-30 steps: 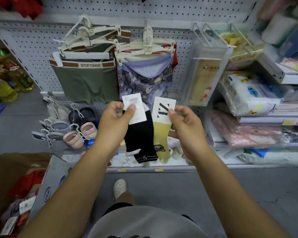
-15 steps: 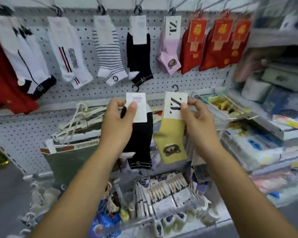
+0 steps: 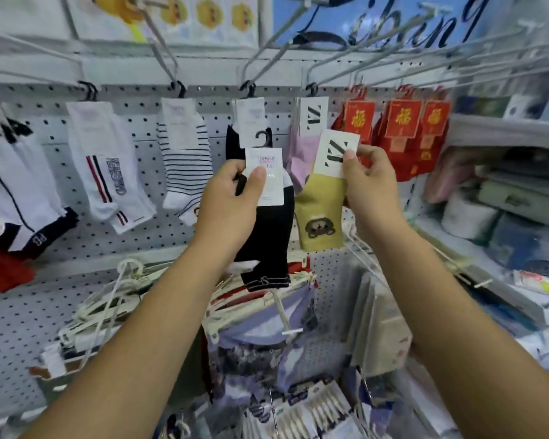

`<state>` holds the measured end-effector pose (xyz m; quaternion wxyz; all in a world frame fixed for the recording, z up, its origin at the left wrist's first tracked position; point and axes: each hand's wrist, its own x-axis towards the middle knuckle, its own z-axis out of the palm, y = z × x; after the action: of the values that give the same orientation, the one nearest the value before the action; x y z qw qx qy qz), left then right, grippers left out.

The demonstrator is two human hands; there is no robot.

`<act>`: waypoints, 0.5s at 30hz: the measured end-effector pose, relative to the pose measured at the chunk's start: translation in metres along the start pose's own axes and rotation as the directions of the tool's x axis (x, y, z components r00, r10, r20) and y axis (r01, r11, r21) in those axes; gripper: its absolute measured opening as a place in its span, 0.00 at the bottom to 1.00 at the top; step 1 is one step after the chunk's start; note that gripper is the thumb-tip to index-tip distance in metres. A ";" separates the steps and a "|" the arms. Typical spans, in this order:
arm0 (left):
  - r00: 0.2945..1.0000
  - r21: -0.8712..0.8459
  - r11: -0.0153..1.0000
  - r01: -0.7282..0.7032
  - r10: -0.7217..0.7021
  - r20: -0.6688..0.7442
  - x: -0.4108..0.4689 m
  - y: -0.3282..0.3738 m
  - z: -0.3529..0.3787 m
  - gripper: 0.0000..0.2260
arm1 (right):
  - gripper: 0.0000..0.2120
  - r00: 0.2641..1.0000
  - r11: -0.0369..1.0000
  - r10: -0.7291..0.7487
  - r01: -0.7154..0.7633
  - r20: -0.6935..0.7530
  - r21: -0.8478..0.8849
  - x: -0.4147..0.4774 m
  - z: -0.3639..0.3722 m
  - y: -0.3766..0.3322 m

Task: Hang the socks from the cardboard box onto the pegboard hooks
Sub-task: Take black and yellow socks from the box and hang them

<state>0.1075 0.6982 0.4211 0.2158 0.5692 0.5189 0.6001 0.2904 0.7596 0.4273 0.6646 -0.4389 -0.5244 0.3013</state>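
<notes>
At the frame's centre, before the pegboard, the black sock is pinched by its card in the left hand, the yellow sock in the right hand. Hung socks are seen along the upper row (the box is not in view); these 2 are not yet hooked.

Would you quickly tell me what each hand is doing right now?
Left hand: pinching the black sock by its top.
Right hand: pinching the yellow bear sock by its top.

Left hand, right hand raised; both pinching.
</notes>
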 end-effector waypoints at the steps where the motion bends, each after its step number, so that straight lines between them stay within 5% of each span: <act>1: 1.000 0.009 1.000 -0.002 0.003 -0.019 0.004 0.003 0.003 0.02 | 0.08 1.000 1.000 -0.004 0.004 0.016 0.006 0.012 0.003 -0.001; 15: 0.984 -0.064 0.997 0.040 -0.051 -0.173 0.036 0.011 0.020 0.10 | 0.08 0.978 0.997 -0.068 0.062 0.198 0.037 0.099 0.031 -0.006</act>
<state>0.1199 0.7320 0.4434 0.2000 0.4956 0.5305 0.6580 0.2870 0.8499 0.4776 0.6250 -0.3790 -0.5976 0.3296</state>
